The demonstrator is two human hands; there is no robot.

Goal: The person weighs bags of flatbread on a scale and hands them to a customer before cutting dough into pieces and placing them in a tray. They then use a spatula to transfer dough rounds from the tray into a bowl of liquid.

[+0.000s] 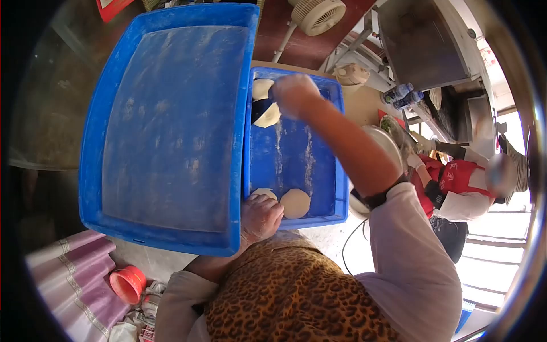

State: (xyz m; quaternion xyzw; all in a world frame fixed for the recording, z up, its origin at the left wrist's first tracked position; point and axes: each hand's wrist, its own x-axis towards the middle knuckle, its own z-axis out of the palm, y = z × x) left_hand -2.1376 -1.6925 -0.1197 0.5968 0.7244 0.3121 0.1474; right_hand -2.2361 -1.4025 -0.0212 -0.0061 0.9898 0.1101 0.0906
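My left hand (262,218) is at the near left corner of a blue tray (343,196). Its fingers are curled together and cover part of a pale dough round (264,193); what they grip is hidden. Beside it a whole flat dough round (296,203) lies on the tray floor. At the far end of the tray my right hand (296,94) is smeared by motion, so its fingers cannot be made out. Just left of it are two more pale dough rounds, an upper one (262,88) and a lower one (268,117), with a dark patch between them.
A larger, flour-dusted blue tray (171,131) adjoins on the left. A fan (318,16) stands behind. Bottles (399,93) and a metal bowl (383,142) are to the right, where a person in a red apron (456,178) works. A red bucket (128,284) sits lower left.
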